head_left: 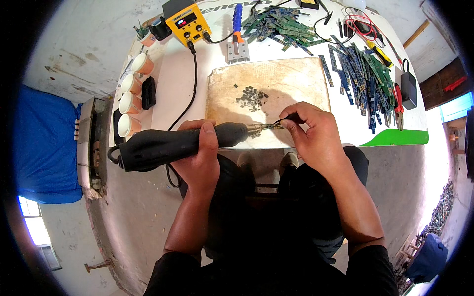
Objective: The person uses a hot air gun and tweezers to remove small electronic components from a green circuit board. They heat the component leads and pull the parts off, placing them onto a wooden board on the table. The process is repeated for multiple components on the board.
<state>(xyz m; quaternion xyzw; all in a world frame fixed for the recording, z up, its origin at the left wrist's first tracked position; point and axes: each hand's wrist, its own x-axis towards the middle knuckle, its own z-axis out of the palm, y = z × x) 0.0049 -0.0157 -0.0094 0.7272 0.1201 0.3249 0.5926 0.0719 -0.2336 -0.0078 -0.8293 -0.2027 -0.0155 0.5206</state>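
My left hand (201, 148) is wrapped round the black handle of a hot air gun (168, 145), its metal nozzle pointing right. Just past the nozzle tip lies a narrow circuit board strip (276, 127), at the near edge of a stained tan work board (224, 84). Thumb and fingers of my right hand (312, 129) pinch dark, thin tweezers (283, 120) that reach to this strip; the fingers partly cover them. Beyond the nozzle, a loose pile of small black chips (252, 98) is spread over the work board.
A yellow hot air station (185, 22) stands at the back left, its black cable (193, 84) running toward me. Several paper cups (130, 102) line the left edge. Heaps of circuit board strips (284, 27) lie at the back and right, near red-handled pliers (399, 106) and a black adapter (408, 89).
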